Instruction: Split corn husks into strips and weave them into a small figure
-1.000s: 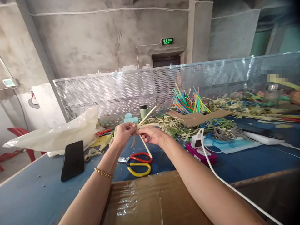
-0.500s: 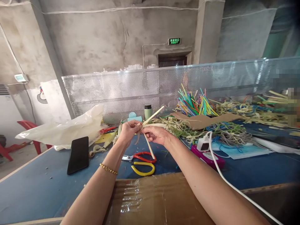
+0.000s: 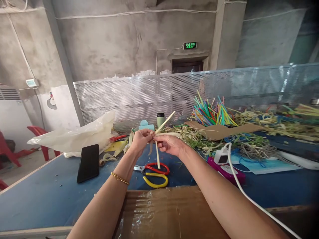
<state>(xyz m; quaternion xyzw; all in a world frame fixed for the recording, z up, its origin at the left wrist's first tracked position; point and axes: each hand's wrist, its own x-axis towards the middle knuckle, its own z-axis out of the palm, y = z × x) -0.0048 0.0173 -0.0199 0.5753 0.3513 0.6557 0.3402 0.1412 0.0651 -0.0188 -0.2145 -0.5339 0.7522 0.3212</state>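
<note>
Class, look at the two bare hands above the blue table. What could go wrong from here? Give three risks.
The thin pale-yellow strips, pinched between the left hand and right hand, might slip or split.
The metal scissors with red and yellow handles lie below; a lowered hand might knock them.
The curved white cable runs beside the right forearm, so a sideways move might snag it.

Rough grey wall [image 3: 99, 46], exit sign [image 3: 190, 45] – glowing green (above a dark doorway [image 3: 187, 66]), red chair [image 3: 37, 130]
</note>
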